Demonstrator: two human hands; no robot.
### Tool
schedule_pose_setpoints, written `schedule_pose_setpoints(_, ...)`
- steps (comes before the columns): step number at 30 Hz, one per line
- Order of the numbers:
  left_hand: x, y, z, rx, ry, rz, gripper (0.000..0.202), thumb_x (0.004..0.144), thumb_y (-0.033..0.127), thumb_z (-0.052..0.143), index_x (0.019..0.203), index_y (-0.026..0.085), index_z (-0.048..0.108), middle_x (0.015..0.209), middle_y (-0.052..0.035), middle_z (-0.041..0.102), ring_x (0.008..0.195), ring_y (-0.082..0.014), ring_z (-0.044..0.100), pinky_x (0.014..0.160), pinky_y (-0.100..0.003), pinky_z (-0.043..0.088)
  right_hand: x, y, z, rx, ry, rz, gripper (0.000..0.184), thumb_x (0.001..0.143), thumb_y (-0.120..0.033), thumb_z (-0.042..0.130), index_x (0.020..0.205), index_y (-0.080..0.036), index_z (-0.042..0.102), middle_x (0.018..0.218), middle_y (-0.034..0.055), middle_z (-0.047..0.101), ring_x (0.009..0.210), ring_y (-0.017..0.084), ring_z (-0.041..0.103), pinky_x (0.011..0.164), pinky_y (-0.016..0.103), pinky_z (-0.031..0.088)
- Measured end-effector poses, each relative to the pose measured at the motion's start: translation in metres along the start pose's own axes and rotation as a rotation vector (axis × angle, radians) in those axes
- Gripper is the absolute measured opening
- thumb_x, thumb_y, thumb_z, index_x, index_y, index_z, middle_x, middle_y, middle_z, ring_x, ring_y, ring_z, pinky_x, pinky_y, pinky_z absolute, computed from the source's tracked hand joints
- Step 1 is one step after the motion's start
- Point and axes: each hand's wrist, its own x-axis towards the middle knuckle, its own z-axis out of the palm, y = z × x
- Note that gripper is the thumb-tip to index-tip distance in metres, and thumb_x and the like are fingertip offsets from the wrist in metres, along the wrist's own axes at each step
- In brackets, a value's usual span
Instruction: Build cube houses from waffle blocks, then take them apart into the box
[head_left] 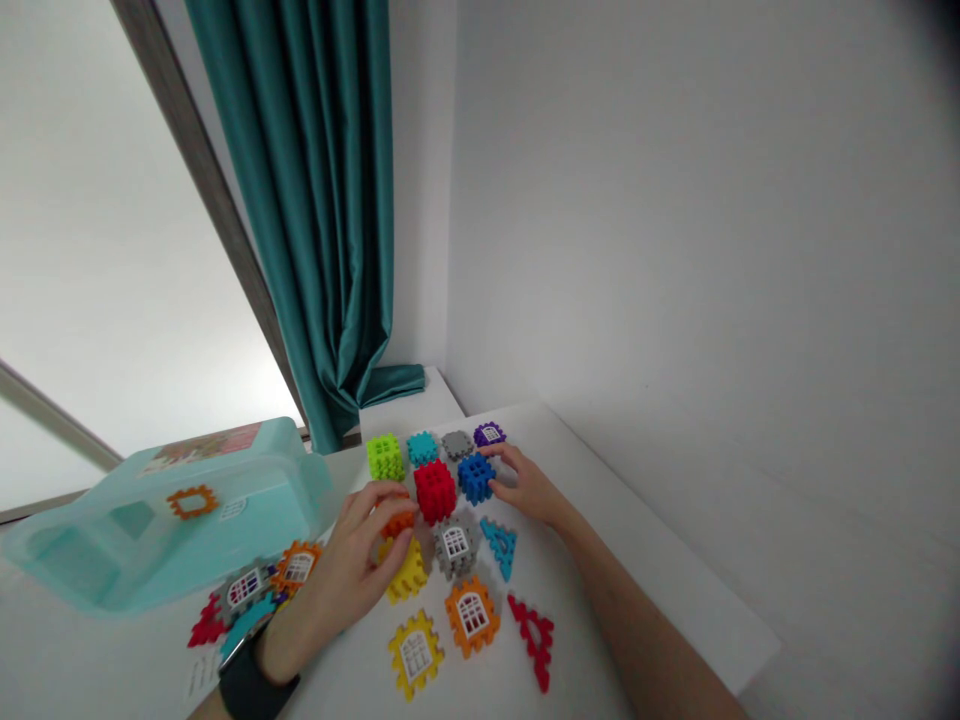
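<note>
My left hand [367,548], with a dark watch on its wrist, curls its fingers and thumb around an orange toothed block [397,520], which they partly hide. My right hand [529,487] has its thumb and fingers at the near side and top of a blue toothed block [476,478]. A red block [435,491] stands between the two. Behind them are a lime green block [385,457], a turquoise piece [423,447], a grey piece [457,445] and a purple window piece [490,434]. In front sit a yellow stack [407,572] and a grey window block [454,547].
Nearer lie a yellow window piece [416,655], an orange window piece [472,616], a red triangle [534,640] and a blue triangle [500,546]. At left, a clear turquoise bin [300,490] lies on its side beside a pile of mixed pieces [244,590]. A wall borders the white table [622,520].
</note>
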Motion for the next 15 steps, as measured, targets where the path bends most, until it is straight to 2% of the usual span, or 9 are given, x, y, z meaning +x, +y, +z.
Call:
schedule_pose_setpoints(10, 0.001, -0.002, 0.000, 0.006, -0.017, 0.016, 0.021, 0.095, 0.025, 0.051, 0.113, 0.027, 0.062, 0.121, -0.0078, 0.061, 0.113, -0.0247, 0.058, 0.097, -0.043, 0.051, -0.002, 0.000, 0.001, 0.007, 0.015, -0.025, 0.049, 0.076, -0.016, 0.064, 0.123, -0.025, 0.058, 0.129, 0.0072, 0.064, 0.125, 0.026, 0.057, 0.112, 0.049, 0.039)
schedule_pose_setpoints(15, 0.001, -0.001, -0.001, 0.014, -0.027, 0.021, 0.020, 0.095, 0.024, 0.051, 0.112, 0.026, 0.062, 0.121, -0.0078, 0.061, 0.112, -0.0242, 0.059, 0.096, -0.043, 0.051, -0.006, -0.013, 0.001, -0.062, 0.082, -0.097, 0.045, 0.078, -0.017, 0.063, 0.122, -0.025, 0.059, 0.132, 0.0091, 0.062, 0.127, 0.027, 0.055, 0.110, 0.051, 0.041)
